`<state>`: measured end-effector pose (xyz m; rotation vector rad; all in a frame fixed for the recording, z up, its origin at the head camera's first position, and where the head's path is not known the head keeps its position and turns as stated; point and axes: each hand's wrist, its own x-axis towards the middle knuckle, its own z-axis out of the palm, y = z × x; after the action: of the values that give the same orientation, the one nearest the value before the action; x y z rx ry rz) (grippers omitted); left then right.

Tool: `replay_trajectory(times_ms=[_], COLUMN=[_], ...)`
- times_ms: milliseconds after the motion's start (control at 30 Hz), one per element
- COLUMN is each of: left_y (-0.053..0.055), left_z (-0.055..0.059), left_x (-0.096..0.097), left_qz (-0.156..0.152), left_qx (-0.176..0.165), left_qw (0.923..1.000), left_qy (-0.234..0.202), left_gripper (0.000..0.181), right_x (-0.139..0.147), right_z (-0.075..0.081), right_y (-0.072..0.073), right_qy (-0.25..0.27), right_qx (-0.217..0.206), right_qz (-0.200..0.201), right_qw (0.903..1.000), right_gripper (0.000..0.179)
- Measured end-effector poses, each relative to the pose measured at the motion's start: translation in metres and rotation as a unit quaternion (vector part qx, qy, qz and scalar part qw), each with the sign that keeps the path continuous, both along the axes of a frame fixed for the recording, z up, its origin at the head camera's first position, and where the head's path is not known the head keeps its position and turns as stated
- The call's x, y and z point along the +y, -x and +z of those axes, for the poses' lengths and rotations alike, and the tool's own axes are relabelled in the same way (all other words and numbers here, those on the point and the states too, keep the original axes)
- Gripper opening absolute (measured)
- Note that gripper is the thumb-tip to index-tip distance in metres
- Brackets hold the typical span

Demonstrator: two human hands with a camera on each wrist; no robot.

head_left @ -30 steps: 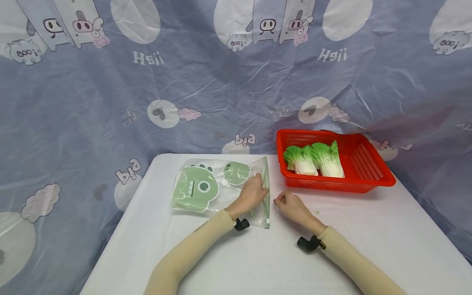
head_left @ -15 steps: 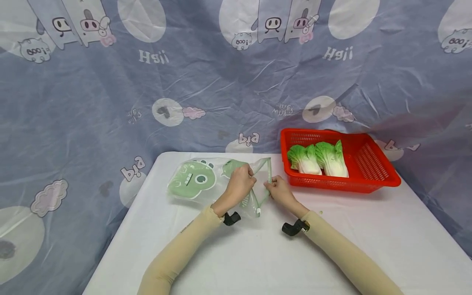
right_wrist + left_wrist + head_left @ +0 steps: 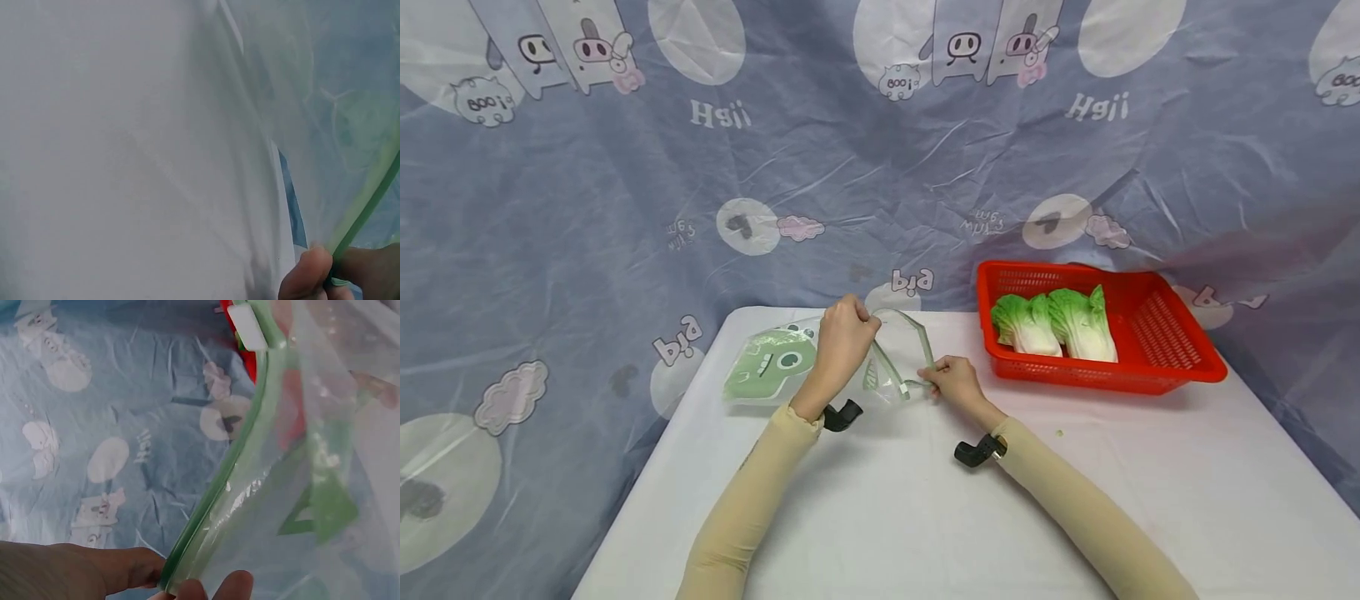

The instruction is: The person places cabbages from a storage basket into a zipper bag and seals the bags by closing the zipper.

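A clear zip bag (image 3: 763, 364) with a green cartoon monster print lies over the far left part of the table, its green-edged mouth spread apart. My left hand (image 3: 842, 337) pinches the upper edge of that mouth, raised above the table. My right hand (image 3: 957, 382) pinches the opposite edge, lower and to the right. In the left wrist view the thumb and fingertips (image 3: 234, 586) grip the green zip strip (image 3: 206, 506), and a white slider (image 3: 247, 327) sits at its far end. The right wrist view shows the thumb (image 3: 310, 269) pressed against the green edge.
A red plastic basket (image 3: 1157, 333) stands at the back right of the white table (image 3: 880, 517). Two Chinese cabbages (image 3: 1078, 325) lie in its left half. A small green scrap (image 3: 1059, 432) is on the table. A patterned grey-blue cloth (image 3: 820, 150) hangs behind.
My right hand has moved left and taken hold of the bag's edge. My left hand has lifted its edge up and left, so the bag's mouth has opened wide.
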<state>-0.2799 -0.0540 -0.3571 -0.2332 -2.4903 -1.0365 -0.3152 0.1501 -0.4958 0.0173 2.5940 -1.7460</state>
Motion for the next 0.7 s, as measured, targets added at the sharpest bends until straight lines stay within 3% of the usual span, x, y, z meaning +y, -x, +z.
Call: replay_trajectory(times_ms=[167,400,567,700], left_y=[0.002,0.006,0.012,0.015], left_z=[-0.002,-0.012,-0.02,-0.023], left_x=[-0.006,-0.001,0.003,0.003], left_qz=[-0.002,-0.04,-0.06,-0.067], left_qx=[0.004,-0.074,-0.103,-0.114], left_qw=[0.9999,0.9948,0.9907,0.9877], left_qy=[-0.012,-0.056,-0.066,-0.084], left_gripper=[0.009,0.009,0.014,0.015], right_x=[0.002,0.004,0.003,0.004], right_z=[-0.004,-0.004,-0.001,0.004], right_y=[0.001,0.003,0.002,-0.002], right_qy=[-0.017,-0.012,-0.005,-0.038], right_qx=[-0.024,-0.023,-0.011,0.012], right_qz=[0.001,0.002,0.009,0.011], right_qw=[0.9995,0.9997,0.9999,0.9992], right_gripper=[0.019,0.019,0.017,0.022])
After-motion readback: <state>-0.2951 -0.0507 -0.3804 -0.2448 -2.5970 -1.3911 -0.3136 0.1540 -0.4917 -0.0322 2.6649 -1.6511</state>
